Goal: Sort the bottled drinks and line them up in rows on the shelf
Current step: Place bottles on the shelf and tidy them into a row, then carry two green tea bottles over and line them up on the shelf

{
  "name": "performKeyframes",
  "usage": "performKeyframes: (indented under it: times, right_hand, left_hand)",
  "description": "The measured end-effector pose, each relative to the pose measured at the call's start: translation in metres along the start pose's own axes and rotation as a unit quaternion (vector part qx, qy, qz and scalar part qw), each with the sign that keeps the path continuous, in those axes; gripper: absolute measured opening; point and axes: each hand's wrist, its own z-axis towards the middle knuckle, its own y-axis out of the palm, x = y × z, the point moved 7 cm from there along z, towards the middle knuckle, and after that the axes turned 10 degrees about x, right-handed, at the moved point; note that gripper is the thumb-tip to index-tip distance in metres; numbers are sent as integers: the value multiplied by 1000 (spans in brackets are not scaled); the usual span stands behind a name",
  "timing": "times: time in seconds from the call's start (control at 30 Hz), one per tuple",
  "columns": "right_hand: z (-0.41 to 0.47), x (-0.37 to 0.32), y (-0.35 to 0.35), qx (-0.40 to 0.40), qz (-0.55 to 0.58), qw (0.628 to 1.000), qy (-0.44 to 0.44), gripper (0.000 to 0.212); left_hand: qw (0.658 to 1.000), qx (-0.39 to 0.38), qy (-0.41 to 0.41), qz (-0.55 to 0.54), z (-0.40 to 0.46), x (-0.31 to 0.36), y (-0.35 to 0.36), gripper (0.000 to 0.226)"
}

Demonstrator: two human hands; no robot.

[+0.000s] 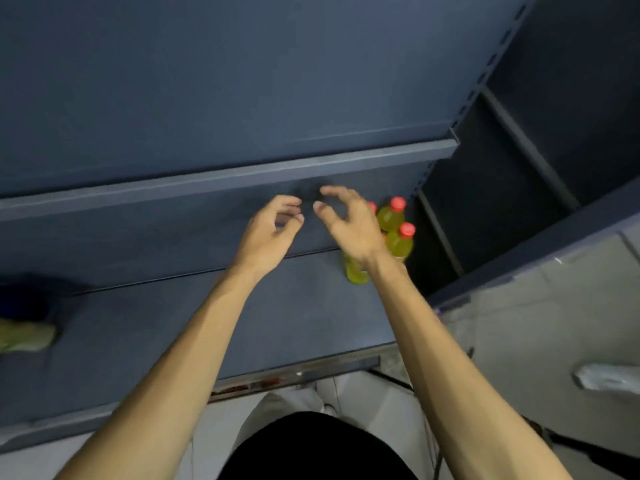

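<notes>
Several yellow-green bottles with red caps [398,239] stand close together at the right end of the dark blue lower shelf [173,320]. My right hand [349,223] hovers just left of them with fingers spread and curled, holding nothing; my wrist hides part of the group. My left hand [268,237] is beside it, to the left, fingers loosely curled and apart, also holding nothing. Both hands are above the shelf surface, fingertips nearly meeting.
An upper shelf edge [225,176] runs above the hands. A slotted upright [485,71] bounds the shelf on the right, with a darker bay beyond. A blurred greenish object [24,336] lies at the far left of the shelf. Grey floor [540,323] lies to the right.
</notes>
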Motion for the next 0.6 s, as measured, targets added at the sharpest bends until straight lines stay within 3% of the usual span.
performKeyframes:
  times: [0.17,0.27,0.6]
  right_hand:
    - [-52,-39,78,-126,125,984,26,21]
    - [-83,-77,119,-200,169,965,23,26]
    - [-217,-167,216,-392,144,908,-21,30]
  left_hand:
    - [997,60,-40,25,-72,-17,-97,27]
    - [991,116,-52,49,-109,-22,-164,26]
    - [954,246,-166,53,-246,-85,-287,24]
